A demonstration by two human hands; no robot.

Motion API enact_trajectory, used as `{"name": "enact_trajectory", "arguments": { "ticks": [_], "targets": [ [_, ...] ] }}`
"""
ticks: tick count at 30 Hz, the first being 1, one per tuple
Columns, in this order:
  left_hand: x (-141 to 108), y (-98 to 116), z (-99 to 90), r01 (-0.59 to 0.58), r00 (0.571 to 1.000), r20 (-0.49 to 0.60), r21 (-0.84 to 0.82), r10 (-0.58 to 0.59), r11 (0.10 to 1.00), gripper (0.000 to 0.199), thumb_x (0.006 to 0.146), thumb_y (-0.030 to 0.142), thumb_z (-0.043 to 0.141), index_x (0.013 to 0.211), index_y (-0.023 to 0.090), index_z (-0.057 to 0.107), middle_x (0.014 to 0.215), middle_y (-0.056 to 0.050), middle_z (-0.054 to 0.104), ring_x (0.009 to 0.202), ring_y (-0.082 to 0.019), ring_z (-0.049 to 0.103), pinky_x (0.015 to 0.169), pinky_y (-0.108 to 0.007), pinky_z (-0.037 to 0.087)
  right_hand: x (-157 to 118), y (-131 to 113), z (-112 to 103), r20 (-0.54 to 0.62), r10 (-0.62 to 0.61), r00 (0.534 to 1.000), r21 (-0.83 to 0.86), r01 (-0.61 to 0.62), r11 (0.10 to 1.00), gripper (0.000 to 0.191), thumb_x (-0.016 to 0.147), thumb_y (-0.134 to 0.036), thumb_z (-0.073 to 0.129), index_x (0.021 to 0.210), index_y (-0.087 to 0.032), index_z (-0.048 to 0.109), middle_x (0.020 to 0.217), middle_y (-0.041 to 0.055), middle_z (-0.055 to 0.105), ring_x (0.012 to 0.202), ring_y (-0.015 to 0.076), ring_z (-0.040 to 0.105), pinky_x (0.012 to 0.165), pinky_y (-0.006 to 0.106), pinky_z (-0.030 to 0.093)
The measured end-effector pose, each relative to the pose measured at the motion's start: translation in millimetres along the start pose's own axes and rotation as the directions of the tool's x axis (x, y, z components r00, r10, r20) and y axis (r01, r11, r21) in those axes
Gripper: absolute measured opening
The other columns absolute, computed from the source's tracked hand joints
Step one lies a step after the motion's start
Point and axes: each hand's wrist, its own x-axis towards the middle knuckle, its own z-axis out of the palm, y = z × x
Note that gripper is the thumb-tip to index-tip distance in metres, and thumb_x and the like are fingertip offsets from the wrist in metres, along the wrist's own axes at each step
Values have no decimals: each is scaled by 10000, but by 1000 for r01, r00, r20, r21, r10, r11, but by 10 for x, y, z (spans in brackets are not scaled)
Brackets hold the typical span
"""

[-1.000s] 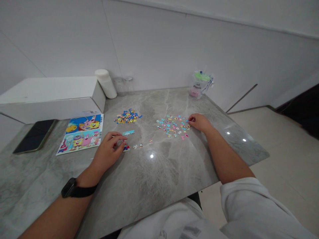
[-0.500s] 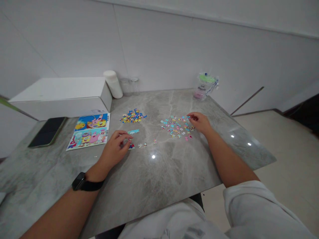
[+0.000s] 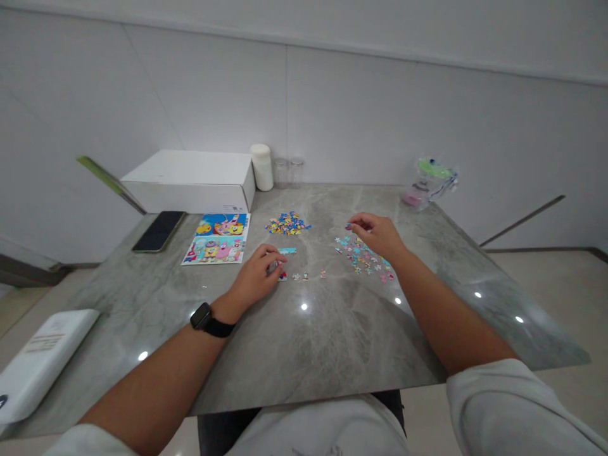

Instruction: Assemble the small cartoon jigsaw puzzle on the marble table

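Observation:
My left hand (image 3: 259, 272) rests on the table with its fingers bent and apart, the tips over a few joined jigsaw pieces (image 3: 284, 276) that it partly covers. A light-blue joined strip of pieces (image 3: 287, 251) lies just beyond its fingertips. Several single pieces (image 3: 305, 276) sit in a row to its right. My right hand (image 3: 377, 234) is closed in a pinch on a small dark jigsaw piece (image 3: 348, 226), above the far edge of a loose pile of pastel pieces (image 3: 363, 254).
A blue-and-yellow pile of pieces (image 3: 287, 223) lies farther back. Left of it are a picture sheet (image 3: 218, 239) and a phone (image 3: 159, 232). Behind stand a white box (image 3: 190, 183), a white bottle (image 3: 262, 168) and clear glasses (image 3: 288, 173). A plastic bag (image 3: 430, 183) sits back right.
My right hand has moved from the pile's right side to its far left edge, now with a piece showing in its fingertips. My left hand stays by the joined pieces. The camera view has shifted.

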Motion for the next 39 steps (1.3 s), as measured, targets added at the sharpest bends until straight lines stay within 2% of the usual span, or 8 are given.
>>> {"name": "enact_trajectory", "arguments": {
  "ticks": [5, 9, 13, 20, 24, 30, 35, 39],
  "targets": [
    [3, 13, -4, 8, 1000, 9, -14, -8, 1000, 175, 1000, 251, 603, 1086, 222, 753, 1199, -80, 601, 944, -179, 628, 834, -329, 571, 257, -234, 359, 228, 6, 974, -7, -5, 1000, 207, 928, -328, 665, 990, -212, 823, 862, 28, 799, 757, 164, 683, 722, 256, 479],
    [2, 17, 1, 10, 1000, 13, -15, -10, 1000, 177, 990, 230, 612, 1097, 221, 753, 1198, -77, 601, 946, -175, 629, 838, -322, 569, 278, -124, 718, 402, 115, 908, -134, -66, 989, 159, 918, -277, 687, 952, -218, 830, 888, 22, 815, 799, 171, 708, 706, 243, 461],
    [3, 10, 6, 13, 1000, 13, -10, -13, 1000, 170, 982, 227, 624, 1093, 223, 754, 1188, -74, 604, 945, -174, 630, 841, -321, 568, 229, 21, 881, 458, 143, 877, -223, -43, 974, 135, 916, -277, 710, 941, -226, 832, 938, 23, 825, 848, 176, 725, 708, 242, 449],
    [1, -17, 4, 27, 1000, 12, -12, -27, 1000, 174, 977, 232, 630, 1091, 232, 761, 1207, -76, 610, 932, -174, 629, 832, -327, 566, 217, 28, 868, 378, 82, 922, -303, 40, 952, 142, 940, -279, 709, 992, -215, 825, 1031, 62, 809, 933, 194, 712, 823, 257, 481],
    [3, -12, -4, 19, 1000, 10, -9, -19, 1000, 176, 990, 253, 618, 1090, 225, 759, 1203, -77, 606, 919, -168, 624, 835, -326, 563, 188, 18, 887, 412, 33, 911, -303, 103, 947, 160, 937, -309, 738, 1044, -225, 821, 1068, 73, 790, 997, 210, 704, 882, 271, 492],
    [4, -22, -4, 17, 1000, 14, -10, -17, 1000, 187, 995, 287, 612, 1092, 220, 757, 1184, -74, 606, 889, -161, 622, 809, -329, 562, 150, -29, 885, 430, 46, 902, -316, 103, 943, 159, 924, -316, 750, 1039, -225, 813, 1084, 84, 788, 976, 220, 704, 861, 285, 501],
    [4, -27, -13, 27, 999, 22, 1, -27, 1000, 204, 997, 311, 601, 1092, 226, 760, 1206, -76, 611, 837, -145, 613, 798, -333, 566, 203, -130, 695, 336, 30, 942, -271, 66, 960, 146, 956, -268, 693, 1035, -232, 811, 1064, 66, 799, 975, 208, 699, 869, 283, 494],
    [9, -3, -29, 40, 999, 26, 6, -40, 999, 216, 991, 315, 600, 1098, 224, 764, 1202, -77, 613, 851, -153, 622, 765, -317, 561, 280, -157, 370, 224, 51, 973, -211, -2, 977, 150, 955, -261, 685, 1027, -223, 812, 1025, 47, 800, 883, 176, 687, 852, 275, 484]
  ]
}}
